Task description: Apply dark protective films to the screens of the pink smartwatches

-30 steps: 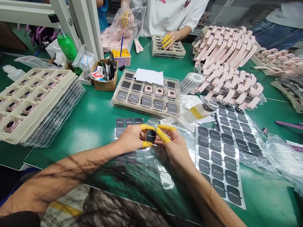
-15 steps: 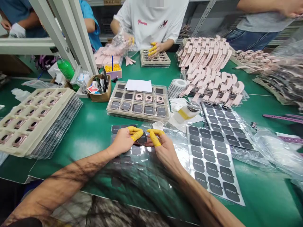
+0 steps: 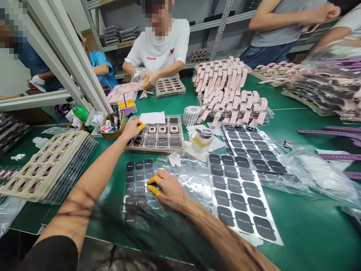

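My left hand (image 3: 134,129), with yellow finger cots, reaches to the left side of a clear plastic tray (image 3: 153,149). Its fingers are pinched together over a compartment; what they hold is hidden. Pink-framed watch faces (image 3: 163,129) and dark square pieces fill compartments beside it. My right hand (image 3: 166,189), also in yellow cots, rests low at the right edge of a clear sticker sheet (image 3: 130,188) printed with dark rounded squares. Thumb and forefinger close on that sheet near one square. White paper (image 3: 152,117) lies across the tray's back.
On the left, stacked trays of watches (image 3: 45,162). On the right, silver sheets of dark stickers (image 3: 239,195), a jar (image 3: 202,139), a label roll (image 3: 191,115) and crinkled plastic film (image 3: 318,169). Pink-strapped watches (image 3: 231,101) pile up behind. A co-worker in white (image 3: 160,52) handles plastic opposite.
My hands held a dark square piece together over the clear sheet. Now my left hand is up at the tray and my right is down on the sheet. The view has shifted.
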`<action>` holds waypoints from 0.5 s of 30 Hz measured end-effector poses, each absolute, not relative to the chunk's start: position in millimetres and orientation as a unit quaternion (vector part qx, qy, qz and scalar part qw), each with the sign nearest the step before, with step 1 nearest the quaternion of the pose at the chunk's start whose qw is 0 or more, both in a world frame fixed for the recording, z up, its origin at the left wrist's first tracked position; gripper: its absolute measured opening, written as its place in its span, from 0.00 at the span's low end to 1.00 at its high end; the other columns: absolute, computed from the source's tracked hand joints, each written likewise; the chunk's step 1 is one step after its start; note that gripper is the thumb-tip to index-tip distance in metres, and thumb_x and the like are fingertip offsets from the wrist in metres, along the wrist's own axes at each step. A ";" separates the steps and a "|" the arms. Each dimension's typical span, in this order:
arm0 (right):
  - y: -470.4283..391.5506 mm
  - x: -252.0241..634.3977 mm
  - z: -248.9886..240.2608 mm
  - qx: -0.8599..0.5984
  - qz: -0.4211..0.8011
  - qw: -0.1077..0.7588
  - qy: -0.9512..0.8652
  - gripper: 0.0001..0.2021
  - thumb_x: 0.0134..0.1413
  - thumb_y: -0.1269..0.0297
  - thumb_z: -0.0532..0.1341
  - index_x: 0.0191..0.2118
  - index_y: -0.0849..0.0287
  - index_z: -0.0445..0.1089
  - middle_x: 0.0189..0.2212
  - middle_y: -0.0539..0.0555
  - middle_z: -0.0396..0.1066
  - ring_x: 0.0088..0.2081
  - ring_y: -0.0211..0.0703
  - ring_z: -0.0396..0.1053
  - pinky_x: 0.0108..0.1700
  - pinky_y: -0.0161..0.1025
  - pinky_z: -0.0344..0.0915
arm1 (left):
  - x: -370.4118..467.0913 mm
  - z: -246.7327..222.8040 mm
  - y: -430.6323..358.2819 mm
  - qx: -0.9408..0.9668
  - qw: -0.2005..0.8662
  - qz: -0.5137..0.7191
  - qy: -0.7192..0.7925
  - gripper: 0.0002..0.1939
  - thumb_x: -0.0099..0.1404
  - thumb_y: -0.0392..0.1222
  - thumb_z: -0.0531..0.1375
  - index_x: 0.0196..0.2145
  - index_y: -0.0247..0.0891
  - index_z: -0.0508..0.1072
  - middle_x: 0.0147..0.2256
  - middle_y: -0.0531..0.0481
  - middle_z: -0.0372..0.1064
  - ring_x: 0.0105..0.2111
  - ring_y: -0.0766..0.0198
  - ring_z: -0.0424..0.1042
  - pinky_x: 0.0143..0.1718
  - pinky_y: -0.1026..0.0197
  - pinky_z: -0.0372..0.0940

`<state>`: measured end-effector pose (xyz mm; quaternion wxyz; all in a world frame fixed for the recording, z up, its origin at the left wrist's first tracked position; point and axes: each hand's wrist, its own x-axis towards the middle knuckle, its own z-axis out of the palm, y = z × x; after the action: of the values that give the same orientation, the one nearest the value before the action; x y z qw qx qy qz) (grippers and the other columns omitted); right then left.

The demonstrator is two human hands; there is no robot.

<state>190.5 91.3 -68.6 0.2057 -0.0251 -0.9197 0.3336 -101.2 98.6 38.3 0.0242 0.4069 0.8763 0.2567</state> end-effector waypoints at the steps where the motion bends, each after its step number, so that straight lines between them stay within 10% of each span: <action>1: 91.4 190.2 -69.8 -0.023 0.331 0.213 -0.919 0.05 0.63 0.64 0.67 0.44 0.54 0.77 0.39 0.54 0.74 0.41 0.47 0.71 0.42 0.43 0.69 | -104.7 40.0 101.6 0.416 0.024 0.232 0.879 0.11 0.64 0.42 0.67 0.41 0.33 0.83 0.43 0.38 0.79 0.50 0.46 0.73 0.56 0.51 0.64; 6: 90.8 190.1 -71.9 -0.016 0.322 0.238 -0.916 0.04 0.61 0.64 0.66 0.42 0.51 0.75 0.39 0.53 0.74 0.40 0.48 0.71 0.39 0.44 0.71 | -98.6 56.4 105.7 0.469 0.017 0.150 0.870 0.24 0.57 0.40 0.74 0.52 0.32 0.80 0.53 0.35 0.74 0.58 0.42 0.68 0.63 0.48 0.58; 15: 90.1 190.3 -72.8 -0.009 0.313 0.261 -0.913 0.05 0.59 0.65 0.66 0.41 0.48 0.75 0.36 0.51 0.74 0.37 0.48 0.73 0.35 0.45 0.72 | -73.7 75.1 136.3 0.576 0.149 0.106 0.796 0.07 0.57 0.24 0.67 0.28 0.33 0.77 0.27 0.57 0.74 0.38 0.69 0.71 0.53 0.73 0.60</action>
<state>190.3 90.1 -72.8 0.2615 -0.0091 -0.9132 0.3126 -73.7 136.3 75.1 0.1492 0.5764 0.7964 0.1059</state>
